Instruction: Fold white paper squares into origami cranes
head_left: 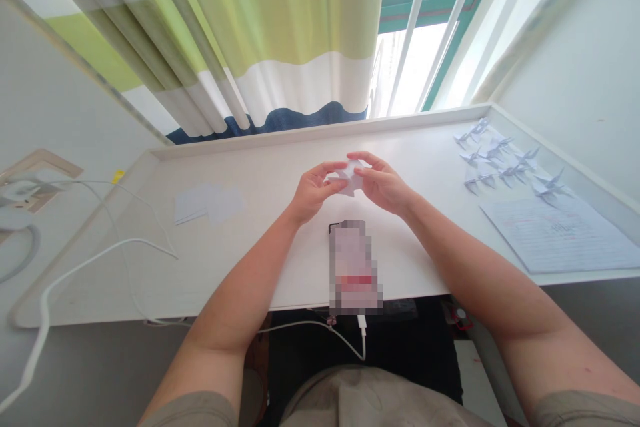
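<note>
Head view: left hand [313,191] and right hand [384,185], each grip pinched on folded paper piece [351,177] above desk [280,240].

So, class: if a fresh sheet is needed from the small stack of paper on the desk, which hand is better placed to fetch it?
Probably the left hand: the paper stack lies on its side of the desk, while the right hand would have to cross over the folded paper.

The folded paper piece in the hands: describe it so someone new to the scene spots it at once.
Start at the white desk under the striped curtain. Above its middle, just beyond the phone, the left hand and right hand pinch a small white folded paper piece between their fingertips. Unlike the finished paper cranes at far right or the flat paper sheets at left, it is held off the desk.
</note>
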### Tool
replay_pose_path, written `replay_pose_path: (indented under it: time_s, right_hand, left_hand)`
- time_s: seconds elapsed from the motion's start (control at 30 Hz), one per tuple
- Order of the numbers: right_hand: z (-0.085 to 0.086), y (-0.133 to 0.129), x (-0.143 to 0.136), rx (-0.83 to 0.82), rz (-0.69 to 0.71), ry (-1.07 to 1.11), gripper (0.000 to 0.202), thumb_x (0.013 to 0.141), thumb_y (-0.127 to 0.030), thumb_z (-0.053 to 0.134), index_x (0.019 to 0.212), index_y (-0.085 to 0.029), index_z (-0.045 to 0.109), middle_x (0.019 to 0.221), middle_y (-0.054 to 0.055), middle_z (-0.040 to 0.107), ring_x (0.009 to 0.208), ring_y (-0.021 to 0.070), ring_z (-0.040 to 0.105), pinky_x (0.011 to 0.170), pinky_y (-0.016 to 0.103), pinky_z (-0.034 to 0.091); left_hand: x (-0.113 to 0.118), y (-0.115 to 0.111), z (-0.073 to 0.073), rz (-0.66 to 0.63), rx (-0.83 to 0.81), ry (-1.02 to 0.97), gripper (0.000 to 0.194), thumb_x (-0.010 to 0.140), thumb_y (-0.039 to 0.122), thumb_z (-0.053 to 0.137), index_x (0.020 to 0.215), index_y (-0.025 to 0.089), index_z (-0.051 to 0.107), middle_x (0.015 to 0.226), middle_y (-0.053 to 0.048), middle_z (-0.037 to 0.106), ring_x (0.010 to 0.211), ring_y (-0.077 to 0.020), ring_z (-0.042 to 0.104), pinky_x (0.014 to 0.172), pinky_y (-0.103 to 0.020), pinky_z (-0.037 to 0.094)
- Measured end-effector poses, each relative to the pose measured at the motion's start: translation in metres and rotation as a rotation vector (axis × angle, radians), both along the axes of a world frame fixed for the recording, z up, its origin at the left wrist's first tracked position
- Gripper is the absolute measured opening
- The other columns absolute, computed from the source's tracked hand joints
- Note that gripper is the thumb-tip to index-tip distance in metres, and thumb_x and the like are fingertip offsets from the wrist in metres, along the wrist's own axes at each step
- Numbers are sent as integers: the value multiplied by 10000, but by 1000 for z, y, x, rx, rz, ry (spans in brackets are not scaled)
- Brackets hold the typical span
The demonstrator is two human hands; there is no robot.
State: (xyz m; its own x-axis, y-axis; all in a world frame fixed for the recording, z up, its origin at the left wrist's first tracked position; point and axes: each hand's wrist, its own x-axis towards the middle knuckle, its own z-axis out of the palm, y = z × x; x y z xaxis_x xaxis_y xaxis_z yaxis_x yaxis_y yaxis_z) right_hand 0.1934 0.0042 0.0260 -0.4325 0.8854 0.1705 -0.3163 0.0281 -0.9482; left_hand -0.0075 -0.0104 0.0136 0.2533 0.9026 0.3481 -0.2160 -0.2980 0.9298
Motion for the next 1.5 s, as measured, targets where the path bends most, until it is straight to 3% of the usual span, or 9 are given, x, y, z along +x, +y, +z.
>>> replay_pose_path:
  time_s: [0.13, 0.33, 0.43, 0.6, 0.8, 1.03, 1.3, 1.5]
  right_hand:
    - [-6, 3, -5, 35, -80, 19, 326, 819, -513, 880, 993, -292, 714, 924, -1, 741, 875, 197, 691, 931, 449, 569]
    - [-6, -1, -11, 139, -203, -55, 438, 710, -506, 971, 937, -268, 682, 1024, 29, 740, 981, 220, 681, 936, 433, 560]
    - [-3, -5, -12, 118, -168, -59, 433, 709, -518, 967, 936, -256, 708, 1026, 41, 751, 989, 230, 691, 915, 424, 564]
    - [-2, -4, -12, -60, -89, 87, 450, 695, -462, 984, 871, -261, 623, 865, -22, 717, 774, 159, 645, 730, 335, 521]
    - [-1, -2, -8, -124, -73, 129, 501, 697, -440, 985, 932, -269, 577, 827, -34, 718, 727, 167, 652, 714, 339, 523]
    - [-3, -2, -8, -137, -49, 96, 508, 712, -416, 979, 983, -282, 569, 896, -24, 746, 760, 181, 688, 725, 348, 547]
    - [-3, -1, -9, -144, -79, 118, 477, 695, -431, 994, 936, -277, 612, 887, -17, 741, 767, 180, 677, 732, 360, 571]
    - [-7, -1, -12, -52, -131, 53, 403, 731, -486, 960, 906, -266, 672, 940, 5, 739, 855, 192, 685, 865, 431, 597]
  left_hand:
    - [0, 5, -4, 56, -14, -52, 405, 771, 444, 952, 1093, 260, 788, 1066, -43, 775, 1027, -214, 722, 912, -389, 602]
    - [1, 9, -4, 145, -53, -161, 444, 711, 437, 991, 973, 234, 696, 914, 5, 721, 873, -151, 685, 776, -290, 557]
    - [1, 4, 0, 107, -85, -176, 452, 715, 411, 990, 932, 230, 637, 897, 18, 706, 863, -140, 673, 784, -280, 545]
    - [0, -1, 4, -23, -134, -153, 442, 690, 369, 992, 900, 226, 631, 922, 18, 722, 829, -139, 662, 773, -296, 547]
    - [0, -1, 3, 1, -55, -44, 339, 735, 374, 955, 786, 203, 667, 901, 0, 690, 909, -166, 662, 825, -317, 545]
    - [5, -3, 1, 110, 67, 19, 298, 776, 430, 940, 817, 222, 731, 1106, -47, 719, 1130, -235, 675, 928, -389, 581]
    - [3, 5, -11, 226, 159, 91, 270, 836, 504, 883, 888, 258, 785, 1135, -51, 672, 1144, -240, 675, 943, -410, 606]
    - [2, 9, -16, 280, 230, 128, 318, 898, 561, 809, 936, 254, 738, 1265, -72, 635, 1260, -269, 637, 1004, -453, 601]
